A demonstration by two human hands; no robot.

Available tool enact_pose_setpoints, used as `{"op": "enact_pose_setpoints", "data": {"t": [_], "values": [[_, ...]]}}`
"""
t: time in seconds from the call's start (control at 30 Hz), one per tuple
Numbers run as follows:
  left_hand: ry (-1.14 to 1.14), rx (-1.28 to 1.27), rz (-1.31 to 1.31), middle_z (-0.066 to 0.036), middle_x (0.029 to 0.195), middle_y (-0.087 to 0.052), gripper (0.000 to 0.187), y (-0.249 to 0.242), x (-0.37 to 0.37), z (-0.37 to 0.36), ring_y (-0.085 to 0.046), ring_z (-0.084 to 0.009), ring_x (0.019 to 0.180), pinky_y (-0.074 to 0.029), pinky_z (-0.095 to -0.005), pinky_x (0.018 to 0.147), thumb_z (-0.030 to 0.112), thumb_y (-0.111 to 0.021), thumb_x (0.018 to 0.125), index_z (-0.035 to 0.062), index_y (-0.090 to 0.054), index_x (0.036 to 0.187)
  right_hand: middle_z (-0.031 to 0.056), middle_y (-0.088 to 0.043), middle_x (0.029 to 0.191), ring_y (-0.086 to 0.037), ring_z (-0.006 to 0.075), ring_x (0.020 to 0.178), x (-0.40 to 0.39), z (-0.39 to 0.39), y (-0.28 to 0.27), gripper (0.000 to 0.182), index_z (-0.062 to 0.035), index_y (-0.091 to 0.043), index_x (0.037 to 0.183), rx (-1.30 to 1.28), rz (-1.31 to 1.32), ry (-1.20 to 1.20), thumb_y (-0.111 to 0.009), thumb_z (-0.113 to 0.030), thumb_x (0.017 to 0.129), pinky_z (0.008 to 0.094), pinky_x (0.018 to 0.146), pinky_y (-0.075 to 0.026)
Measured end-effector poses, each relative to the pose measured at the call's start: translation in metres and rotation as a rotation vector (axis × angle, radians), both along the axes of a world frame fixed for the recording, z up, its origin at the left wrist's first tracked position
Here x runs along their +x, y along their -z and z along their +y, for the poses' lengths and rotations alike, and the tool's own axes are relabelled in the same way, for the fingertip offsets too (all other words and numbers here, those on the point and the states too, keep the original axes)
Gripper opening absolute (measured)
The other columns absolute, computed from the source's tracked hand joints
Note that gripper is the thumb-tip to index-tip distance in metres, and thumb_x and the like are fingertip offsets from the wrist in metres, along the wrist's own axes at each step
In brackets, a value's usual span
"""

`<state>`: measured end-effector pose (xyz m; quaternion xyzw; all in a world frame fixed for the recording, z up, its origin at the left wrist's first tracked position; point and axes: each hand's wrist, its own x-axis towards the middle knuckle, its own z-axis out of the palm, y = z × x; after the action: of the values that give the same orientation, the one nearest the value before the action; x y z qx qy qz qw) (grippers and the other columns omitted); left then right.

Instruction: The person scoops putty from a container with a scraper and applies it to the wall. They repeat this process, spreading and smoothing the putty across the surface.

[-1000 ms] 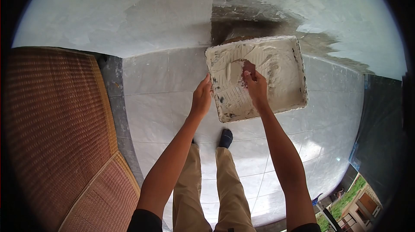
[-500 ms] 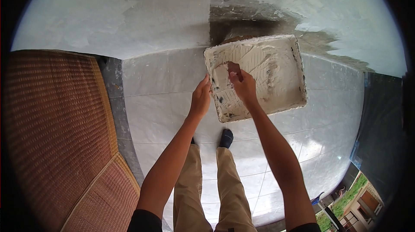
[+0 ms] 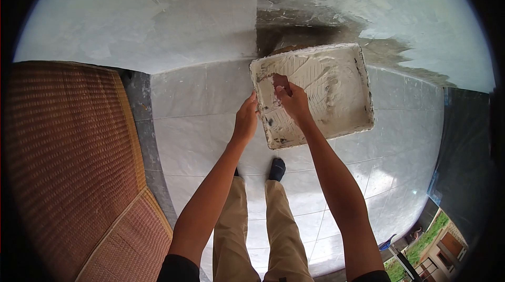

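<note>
A rectangular tray [image 3: 370, 98] coated with off-white paste is ahead of me, tilted a little, its ribbed floor showing through in places. My left hand [image 3: 246, 119] grips the tray's left edge, with the fingertips at the rim. Over the left part of the tray, my right hand [image 3: 294, 102] pinches a small reddish-brown scraper [image 3: 281, 81], whose blade is at the paste. Part of the scraper is hidden by my fingers.
Behind the tray stands a patchy grey-white wall [image 3: 205, 14] with a dark bare corner. Brown woven mats [image 3: 73, 140] lie at the left. Grey tiles [image 3: 194, 150] cover the floor around my feet. A dark panel [image 3: 465, 145] is at the right.
My right hand and the scraper have shifted very slightly left over the tray. My left hand keeps its grip on the edge.
</note>
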<state>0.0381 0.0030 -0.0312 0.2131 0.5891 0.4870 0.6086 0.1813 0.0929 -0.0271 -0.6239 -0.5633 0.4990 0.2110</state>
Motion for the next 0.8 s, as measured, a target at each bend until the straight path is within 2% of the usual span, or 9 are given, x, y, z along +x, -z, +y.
{"op": "enact_pose_setpoints", "data": {"t": [0.03,0.1,0.23,0.3,0.43,0.5,0.63,0.7,0.8], "values": [[0.002,0.003,0.002,-0.019,0.149,-0.039,0.055,-0.001,0.000,0.001,-0.041,-0.0267,0.135,-0.037,-0.0386,0.108,0.026,-0.037,0.100,-0.0020,-0.032,0.148,0.0129,-0.069,0.075,-0.065,0.0221,0.066,0.003,0.001,0.004,0.026,-0.0008,-0.068,0.099,0.003,0.002,0.002,-0.065,-0.024,0.088,0.0359,0.065,-0.049],[-0.007,-0.020,0.016,-0.020,0.148,-0.039,0.055,-0.003,0.001,0.002,-0.040,-0.0267,0.136,-0.036,-0.0396,0.108,0.025,-0.036,0.100,-0.0024,-0.032,0.148,0.0076,-0.069,0.079,-0.062,0.0155,0.067,0.007,0.004,0.009,0.027,0.0003,-0.068,0.103,-0.142,0.126,0.000,-0.064,-0.023,0.090,0.0335,0.064,-0.049],[0.000,-0.017,0.007,-0.021,0.148,-0.039,0.055,-0.005,-0.002,0.002,-0.039,-0.0272,0.137,-0.034,-0.0384,0.110,0.025,-0.036,0.100,-0.0036,-0.031,0.147,0.0036,-0.068,0.082,-0.061,0.0131,0.068,0.016,0.003,-0.005,0.027,0.0007,-0.068,0.103,-0.325,0.257,0.076,-0.062,-0.023,0.092,0.0322,0.063,-0.049],[0.118,0.047,0.201,-0.017,0.151,-0.036,0.055,0.015,-0.010,-0.001,-0.038,-0.0261,0.136,-0.029,-0.0387,0.113,0.031,-0.032,0.103,-0.0012,-0.031,0.148,0.0011,-0.067,0.087,-0.059,0.0105,0.071,0.024,0.005,-0.011,0.025,-0.0022,-0.068,0.105,-0.379,0.348,0.102,-0.060,-0.024,0.094,0.0301,0.064,-0.048],[0.052,0.128,0.334,-0.017,0.150,-0.038,0.054,0.010,-0.022,0.004,-0.036,-0.0252,0.139,-0.024,-0.0346,0.115,0.028,-0.034,0.103,-0.0025,-0.032,0.147,-0.0020,-0.065,0.089,-0.057,0.0075,0.074,0.037,0.003,-0.049,0.025,-0.0072,-0.067,0.109,-0.420,0.387,0.203,-0.060,-0.027,0.095,0.0268,0.066,-0.045],[0.026,0.159,0.365,-0.018,0.149,-0.040,0.052,-0.038,-0.022,0.012,-0.034,-0.0248,0.140,-0.022,-0.0320,0.115,0.024,-0.036,0.103,-0.0036,-0.032,0.147,-0.0044,-0.064,0.092,-0.056,0.0059,0.078,0.043,0.002,-0.073,0.026,-0.0102,-0.064,0.114,-0.424,0.558,0.265,-0.061,-0.028,0.096,0.0248,0.067,-0.043],[-0.043,0.329,0.289,-0.018,0.145,-0.044,0.050,-0.139,-0.026,0.036,-0.037,-0.0251,0.138,-0.024,-0.0324,0.114,0.022,-0.036,0.103,-0.0039,-0.034,0.145,-0.0054,-0.063,0.097,-0.058,0.0061,0.082,0.045,0.004,-0.127,0.028,-0.0113,-0.061,0.119,-0.367,0.792,0.278,-0.059,-0.029,0.097,0.0266,0.075,-0.048],[-0.026,0.444,0.386,-0.020,0.140,-0.050,0.045,-0.189,-0.035,0.049,-0.046,-0.0270,0.131,-0.033,-0.0333,0.109,0.017,-0.038,0.101,-0.0034,-0.041,0.141,-0.0050,-0.064,0.101,-0.060,0.0070,0.087,0.039,0.006,-0.177,0.028,-0.0106,-0.060,0.120,-0.311,0.861,0.256,-0.058,-0.027,0.098,0.0286,0.081,-0.050],[-0.037,0.629,0.416,-0.019,0.135,-0.054,0.041,-0.267,-0.052,0.072,-0.049,-0.0261,0.129,-0.034,-0.0339,0.109,0.015,-0.038,0.101,-0.0021,-0.046,0.138,-0.0014,-0.065,0.107,-0.063,0.0108,0.097,0.030,0.013,-0.253,0.025,-0.0088,-0.060,0.120,-0.219,1.012,0.236,-0.056,-0.021,0.099,0.0317,0.085,-0.052]]}}
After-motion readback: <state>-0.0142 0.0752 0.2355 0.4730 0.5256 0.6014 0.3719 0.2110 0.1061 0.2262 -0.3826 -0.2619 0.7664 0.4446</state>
